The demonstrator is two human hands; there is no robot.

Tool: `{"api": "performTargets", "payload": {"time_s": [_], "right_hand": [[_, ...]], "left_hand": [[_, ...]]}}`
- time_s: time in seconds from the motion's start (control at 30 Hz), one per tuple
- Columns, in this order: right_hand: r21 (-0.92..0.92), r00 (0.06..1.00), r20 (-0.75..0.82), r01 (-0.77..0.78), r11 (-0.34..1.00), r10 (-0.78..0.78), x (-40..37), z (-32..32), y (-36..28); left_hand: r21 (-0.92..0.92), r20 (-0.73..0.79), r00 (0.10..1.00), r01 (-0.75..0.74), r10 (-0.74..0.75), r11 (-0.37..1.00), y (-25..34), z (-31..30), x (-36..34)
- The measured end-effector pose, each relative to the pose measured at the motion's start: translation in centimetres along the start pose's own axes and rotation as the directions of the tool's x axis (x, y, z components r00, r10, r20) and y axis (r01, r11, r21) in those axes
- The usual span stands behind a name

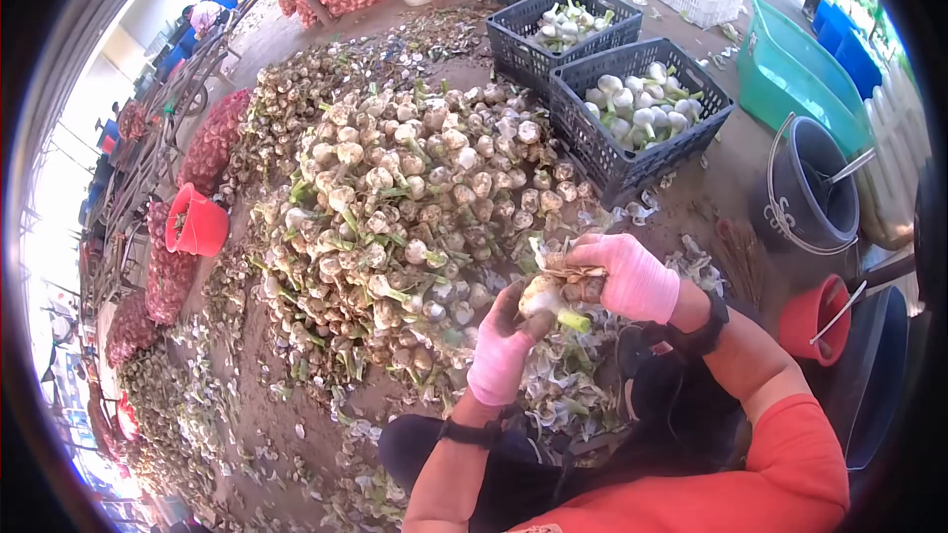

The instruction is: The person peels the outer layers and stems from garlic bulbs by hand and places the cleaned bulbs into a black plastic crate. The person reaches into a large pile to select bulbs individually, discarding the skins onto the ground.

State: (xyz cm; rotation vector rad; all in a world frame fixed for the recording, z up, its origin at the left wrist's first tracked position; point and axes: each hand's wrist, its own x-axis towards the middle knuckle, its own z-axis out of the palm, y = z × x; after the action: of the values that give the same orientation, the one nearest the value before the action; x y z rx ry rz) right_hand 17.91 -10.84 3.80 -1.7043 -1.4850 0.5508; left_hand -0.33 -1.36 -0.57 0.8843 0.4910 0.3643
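Observation:
Between my two hands is a garlic bulb (pixel 540 298) with a short green stem pointing down to the right. My left hand (pixel 508 336), wrapped in pink at the palm and wrist, has its dirty fingers closed on the bulb's lower left side. Pink wrapping also covers my right hand (pixel 624 274), whose fingers are pinched on brownish outer leaves at the bulb's top right. A large heap of untrimmed garlic (pixel 395 188) lies just beyond my hands. Peeled skins (pixel 573 385) are scattered on the ground beneath them.
Black crates (pixel 632 163) of cleaned bulbs stand beyond my right hand. Farther right are a green tub (pixel 790 69), a dark bucket (pixel 810 188) and a red bucket (pixel 818 321). Another red bucket (pixel 197 221) and net sacks (pixel 168 276) are at the left.

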Motion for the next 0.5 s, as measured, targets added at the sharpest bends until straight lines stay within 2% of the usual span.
{"api": "performTargets", "payload": {"time_s": [0.07,0.13,0.2,0.23,0.37,0.43,0.5], "right_hand": [[-0.02,0.999,0.027,-0.025,0.999,0.025,0.0,-0.1,-0.2],[-0.042,0.997,0.05,-0.048,0.998,0.05,-0.1,0.1,-0.2],[-0.183,0.999,0.037,-0.009,0.983,0.016,-0.2,0.5,-0.1],[-0.182,0.999,0.032,-0.012,0.983,0.019,-0.2,0.6,0.1],[-0.237,0.997,0.071,-0.013,0.972,0.03,0.2,0.1,0.1],[-0.176,0.992,0.096,-0.059,0.983,0.076,0.1,-0.1,0.4],[-0.212,0.99,0.104,-0.074,0.974,0.098,0.2,0.2,1.1]], "left_hand": [[-0.04,-0.02,1.0,0.003,-0.003,0.999,-0.1,0.0,0.1],[-0.214,0.031,0.999,0.049,-0.043,0.976,0.1,0.3,0.0],[-0.271,0.011,0.998,0.064,-0.064,0.961,-0.3,0.3,0.3],[-0.326,-0.004,0.996,0.08,-0.086,0.942,-0.5,0.3,0.5],[-0.367,0.1,0.987,0.153,-0.125,0.917,-0.1,0.2,0.7],[-0.322,0.219,0.958,0.251,-0.186,0.913,-0.3,-0.2,0.7],[-0.271,0.236,0.947,0.281,-0.22,0.92,-0.5,-0.6,0.3]]}}
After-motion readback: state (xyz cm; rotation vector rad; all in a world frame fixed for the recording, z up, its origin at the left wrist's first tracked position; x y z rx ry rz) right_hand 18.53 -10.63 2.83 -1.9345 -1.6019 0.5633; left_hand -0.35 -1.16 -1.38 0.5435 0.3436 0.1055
